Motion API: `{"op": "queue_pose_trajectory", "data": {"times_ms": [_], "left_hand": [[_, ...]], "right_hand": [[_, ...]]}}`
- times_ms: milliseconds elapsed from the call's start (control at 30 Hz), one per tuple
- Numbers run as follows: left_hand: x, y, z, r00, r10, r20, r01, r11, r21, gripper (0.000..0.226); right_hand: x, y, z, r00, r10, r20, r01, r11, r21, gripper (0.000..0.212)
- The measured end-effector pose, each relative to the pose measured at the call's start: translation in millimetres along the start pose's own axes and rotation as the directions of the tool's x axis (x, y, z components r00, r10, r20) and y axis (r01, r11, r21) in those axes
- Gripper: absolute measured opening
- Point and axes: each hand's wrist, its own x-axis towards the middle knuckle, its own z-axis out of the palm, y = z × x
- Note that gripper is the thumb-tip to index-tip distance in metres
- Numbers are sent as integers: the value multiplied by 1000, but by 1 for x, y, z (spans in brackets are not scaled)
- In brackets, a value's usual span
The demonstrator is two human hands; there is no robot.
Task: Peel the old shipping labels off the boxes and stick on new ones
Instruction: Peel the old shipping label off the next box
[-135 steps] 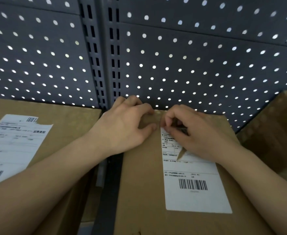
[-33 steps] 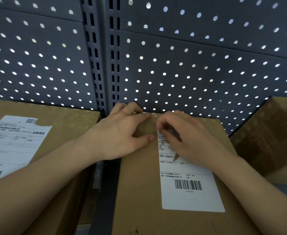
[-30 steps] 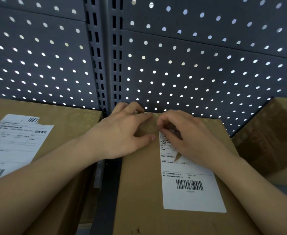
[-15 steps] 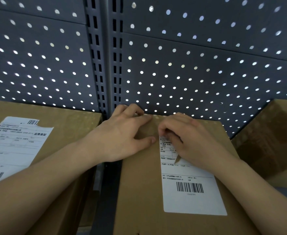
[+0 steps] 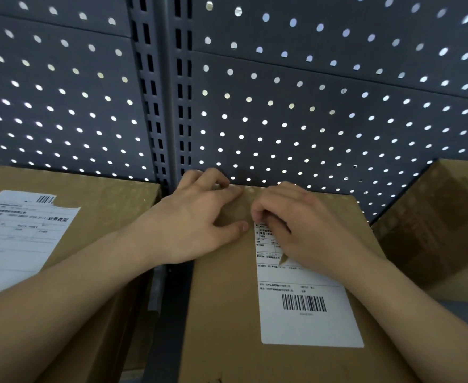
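Pegboard (image 5: 282, 120) stands behind; left hand (image 5: 194, 217) rests relaxed on the box (image 5: 227, 299), right hand (image 5: 304, 225) pinches its label (image 5: 307, 324) corner.

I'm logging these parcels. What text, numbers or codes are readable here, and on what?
"业务类型": bold print on the left label.
Its other lines and barcodes: too blurred.
Barcode and small print on the middle label: unreadable; the right hand covers its top.
Red mark on the right box: unreadable.
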Motion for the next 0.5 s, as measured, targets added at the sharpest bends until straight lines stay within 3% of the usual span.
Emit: {"op": "queue_pose_trajectory", "data": {"times_ms": [333, 500], "left_hand": [[0, 1, -1, 1000, -18, 25, 17, 1000, 4, 70], [0, -1, 0, 1000, -4, 13, 4, 1000, 9, 86]], "right_hand": [[1, -1, 0, 1000, 18, 10, -19, 1000, 16, 21], [0, 2, 3, 1000, -14, -3, 14, 1000, -7, 17]]}}
